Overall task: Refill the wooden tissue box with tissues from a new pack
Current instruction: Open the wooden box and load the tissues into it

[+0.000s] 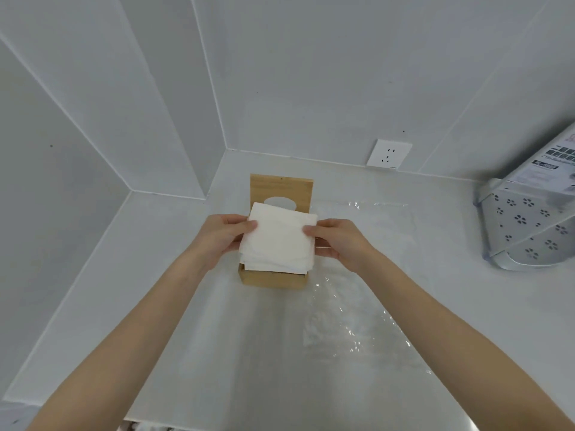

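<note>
A wooden tissue box (273, 279) stands on the white counter with its lid (281, 188) swung up behind it; the lid has an oval slot. A white stack of tissues (278, 242) sits half inside the box, its top above the rim. My left hand (222, 237) grips the stack's left side, thumb on top. On the right side my right hand (337, 241) holds it the same way. The box's inside is hidden by the tissues.
Clear plastic wrapping (348, 325) lies crumpled on the counter to the right of the box and nearer to me. A white perforated metal rack (525, 225) stands at the far right. A wall socket (389, 154) sits behind. Walls close off the left and the back.
</note>
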### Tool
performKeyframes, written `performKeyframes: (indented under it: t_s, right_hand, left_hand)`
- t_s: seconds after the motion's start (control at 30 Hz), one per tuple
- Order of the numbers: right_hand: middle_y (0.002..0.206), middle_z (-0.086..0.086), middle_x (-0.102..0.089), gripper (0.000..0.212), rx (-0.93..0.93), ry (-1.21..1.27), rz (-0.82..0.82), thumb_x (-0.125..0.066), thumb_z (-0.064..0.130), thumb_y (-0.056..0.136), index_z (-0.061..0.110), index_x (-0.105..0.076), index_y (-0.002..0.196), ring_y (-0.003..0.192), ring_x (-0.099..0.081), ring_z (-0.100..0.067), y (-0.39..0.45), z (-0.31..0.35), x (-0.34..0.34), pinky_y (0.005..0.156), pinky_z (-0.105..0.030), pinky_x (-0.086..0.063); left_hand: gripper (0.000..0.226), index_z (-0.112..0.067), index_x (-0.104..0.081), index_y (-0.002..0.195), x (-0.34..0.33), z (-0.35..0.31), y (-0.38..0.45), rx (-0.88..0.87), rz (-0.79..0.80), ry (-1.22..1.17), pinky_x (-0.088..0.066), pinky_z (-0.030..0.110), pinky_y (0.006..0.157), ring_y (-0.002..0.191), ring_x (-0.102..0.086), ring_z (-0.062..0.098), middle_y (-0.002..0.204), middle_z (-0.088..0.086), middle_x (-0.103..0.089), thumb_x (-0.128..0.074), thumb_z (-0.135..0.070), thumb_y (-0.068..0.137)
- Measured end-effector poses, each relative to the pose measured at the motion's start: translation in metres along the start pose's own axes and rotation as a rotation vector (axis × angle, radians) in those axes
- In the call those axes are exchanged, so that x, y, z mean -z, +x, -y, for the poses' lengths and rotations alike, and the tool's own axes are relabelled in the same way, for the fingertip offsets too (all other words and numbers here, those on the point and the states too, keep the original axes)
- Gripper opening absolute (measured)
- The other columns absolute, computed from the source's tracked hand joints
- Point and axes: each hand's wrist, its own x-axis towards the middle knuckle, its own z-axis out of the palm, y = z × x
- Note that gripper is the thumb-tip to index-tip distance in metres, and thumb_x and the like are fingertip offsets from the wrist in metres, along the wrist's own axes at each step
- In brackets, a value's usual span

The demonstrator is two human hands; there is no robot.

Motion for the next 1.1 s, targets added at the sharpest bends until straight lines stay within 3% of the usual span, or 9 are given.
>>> performKeyframes:
  t_s: [0.17,0.27,0.5,0.6,0.7,0.77,0.83,0.93,1.1]
  right_hand:
    - [0.08,-0.001,-0.065,0.002,0.055,-0.065,-0.103,-0.061,0.011,0.086,0.01,-0.059,0.086,0.068,-0.064,-0.013,0.01,0.004,-0.011,0.056,-0.019,-0.055]
    - [0.078,0.0,-0.062,0.009,0.088,-0.194,-0.172,-0.063,0.015,0.083,0.009,-0.061,0.089,0.068,-0.059,-0.013,0.014,0.001,-0.012,0.059,-0.021,-0.05]
    - [0.069,0.01,-0.055,0.009,0.119,-0.389,-0.251,-0.069,0.019,0.079,0.011,-0.063,0.08,0.066,-0.049,-0.004,0.016,-0.006,-0.012,0.058,-0.016,-0.037]
    - [0.078,0.004,-0.059,0.012,0.152,-0.462,-0.268,-0.07,0.02,0.077,0.011,-0.068,0.083,0.068,-0.051,-0.008,0.016,-0.006,-0.012,0.058,-0.016,-0.037]
    - [0.093,0.003,-0.057,0.02,0.202,-0.584,-0.309,-0.07,0.023,0.076,0.008,-0.07,0.089,0.074,-0.051,-0.005,0.017,-0.007,-0.013,0.06,-0.019,-0.037]
    - [0.102,0.002,-0.056,0.02,0.24,-0.645,-0.342,-0.07,0.025,0.077,0.009,-0.07,0.091,0.099,-0.052,-0.014,0.017,-0.009,-0.014,0.073,-0.025,-0.04]
    - [0.112,-0.002,-0.057,0.02,0.28,-0.714,-0.364,-0.068,0.027,0.079,0.011,-0.07,0.091,0.115,-0.044,-0.019,0.016,-0.011,-0.017,0.083,-0.03,-0.042]
    - [0.115,-0.002,-0.058,0.02,0.33,-0.832,-0.401,-0.066,0.027,0.081,0.012,-0.07,0.092,0.117,-0.039,-0.02,0.014,-0.014,-0.024,0.085,-0.03,-0.04]
    - [0.122,-0.001,-0.056,0.022,0.36,-0.967,-0.479,-0.061,0.028,0.083,0.015,-0.072,0.096,0.124,-0.033,-0.023,0.012,-0.015,-0.031,0.097,-0.031,-0.025]
  left_hand:
    - [0.021,0.0,-0.067,0.103,0.0,0.003,0.013,-0.019,-0.101,0.087,-0.057,0.014,0.062,0.081,-0.066,0.017,0.095,0.01,-0.069,-0.064,-0.008,0.083]
    - [0.022,0.001,-0.067,0.102,0.0,0.004,0.016,-0.022,-0.128,0.147,-0.056,0.013,0.057,0.078,-0.065,0.016,0.093,0.01,-0.068,-0.065,-0.008,0.082]
    - [0.017,-0.002,-0.072,0.093,-0.004,0.003,0.016,-0.074,-0.209,0.375,-0.053,0.036,0.085,0.09,-0.065,0.025,0.093,0.013,-0.07,-0.065,-0.011,0.08]
    - [0.016,-0.001,-0.072,0.08,-0.006,0.006,0.017,-0.094,-0.214,0.521,-0.046,0.03,0.07,0.073,-0.055,0.025,0.077,0.017,-0.065,-0.063,-0.013,0.078]
    - [0.017,-0.013,-0.062,0.063,-0.008,0.008,0.017,-0.087,-0.212,0.671,-0.03,0.026,0.06,0.065,-0.04,0.019,0.066,0.009,-0.046,-0.057,-0.029,0.067]
    - [0.019,-0.012,-0.067,0.066,-0.009,0.008,0.017,-0.107,-0.244,0.741,-0.032,0.026,0.065,0.071,-0.043,0.021,0.074,0.009,-0.049,-0.059,-0.029,0.067]
    - [0.015,-0.008,-0.073,0.08,-0.013,0.01,0.017,-0.162,-0.273,0.827,-0.037,0.029,0.077,0.098,-0.05,0.025,0.1,0.009,-0.059,-0.065,-0.019,0.076]
    - [0.017,-0.008,-0.074,0.088,-0.019,0.014,0.016,-0.218,-0.28,1.01,-0.029,0.038,0.103,0.132,-0.033,0.019,0.135,-0.001,-0.051,-0.062,-0.018,0.081]
    - [0.021,-0.009,-0.074,0.084,-0.026,0.019,0.016,-0.205,-0.309,1.233,-0.005,0.046,0.115,0.144,-0.01,0.018,0.148,0.0,-0.036,-0.055,-0.019,0.084]
